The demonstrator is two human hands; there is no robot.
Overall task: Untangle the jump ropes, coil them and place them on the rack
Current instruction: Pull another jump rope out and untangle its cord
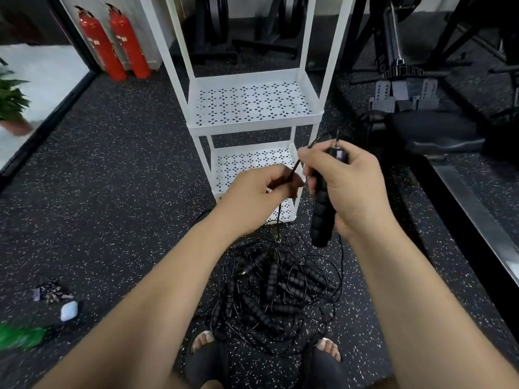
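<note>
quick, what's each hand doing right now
Left hand: pinches the thin black cord of a jump rope.
Right hand: grips that rope's black foam handle, held upright.

1. Trays of the rack: open at front, between corner posts.
2. Before rack foot: tangled rope pile covers floor.
3. Right of rack: gym machine close by.
4. Left of rack: open floor.
</note>
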